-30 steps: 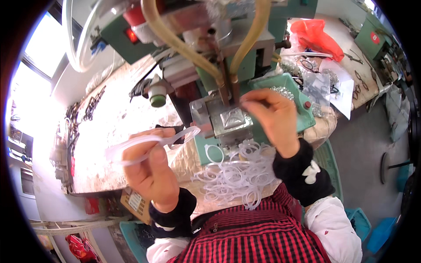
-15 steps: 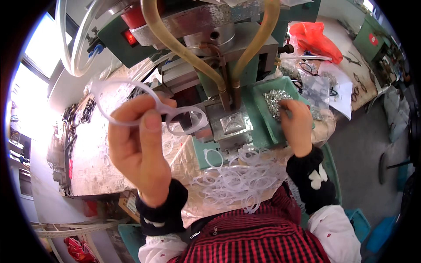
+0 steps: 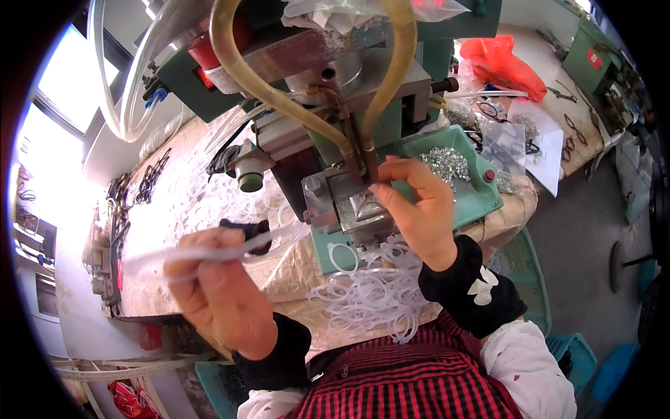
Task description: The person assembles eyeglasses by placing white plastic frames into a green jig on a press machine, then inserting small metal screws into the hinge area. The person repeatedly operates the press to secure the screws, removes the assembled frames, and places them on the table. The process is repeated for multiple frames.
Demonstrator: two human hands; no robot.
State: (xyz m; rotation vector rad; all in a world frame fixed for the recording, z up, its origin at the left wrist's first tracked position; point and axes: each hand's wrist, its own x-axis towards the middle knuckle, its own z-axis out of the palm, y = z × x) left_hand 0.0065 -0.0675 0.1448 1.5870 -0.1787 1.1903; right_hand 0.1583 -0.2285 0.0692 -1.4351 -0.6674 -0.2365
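Observation:
My left hand [image 3: 234, 307] pinches a clear whitish plastic eyeglass frame [image 3: 150, 264], seen nearly edge-on and blurred, left of the machine. My right hand [image 3: 427, 220] is at the metal fixture block [image 3: 363, 208], with thumb and forefinger brought together just beside the two copper-coloured prongs [image 3: 368, 160]. Whatever lies between those fingertips is too small to make out. Behind the right hand, a green tray [image 3: 490, 204] holds many small shiny metal pieces [image 3: 447, 164]. A heap of similar clear frames [image 3: 370, 297] lies in front of the block.
Two yellowish hoses [image 3: 241, 66] bend down to the prongs from the green machine. A round green-capped knob [image 3: 250, 181] juts out left of the fixture. More clear frames spread over the paper-covered bench [image 3: 150, 293]. At the back right lies a red plastic bag [image 3: 499, 66].
My right hand has left the metal pieces in the tray and moved left to the fixture block. My left hand has lowered, and the eyeglass frame in it has turned edge-on.

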